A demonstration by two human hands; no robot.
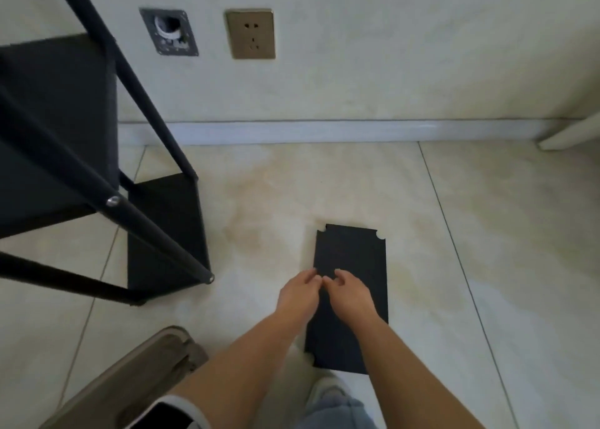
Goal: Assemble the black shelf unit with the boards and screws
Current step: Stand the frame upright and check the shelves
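A black shelf board (pixel 354 253) with notched corners lies flat on the tiled floor in front of me. My left hand (pixel 300 294) and my right hand (pixel 350 294) hover over its middle, fingertips almost meeting, fingers curled as if pinching something tiny that I cannot make out. The black shelf unit (pixel 97 175) stands at the left, with two boards fitted between slanted black tubes and a silver screw head (pixel 113 200) showing on one tube.
The wall with a brass socket (pixel 250 34) and a grey wall fitting (pixel 168 32) is straight ahead, with a skirting board (pixel 324 131) below it. A beige folding stool (pixel 146 373) is at my lower left. My foot (pixel 328 393) is near the board's near end.
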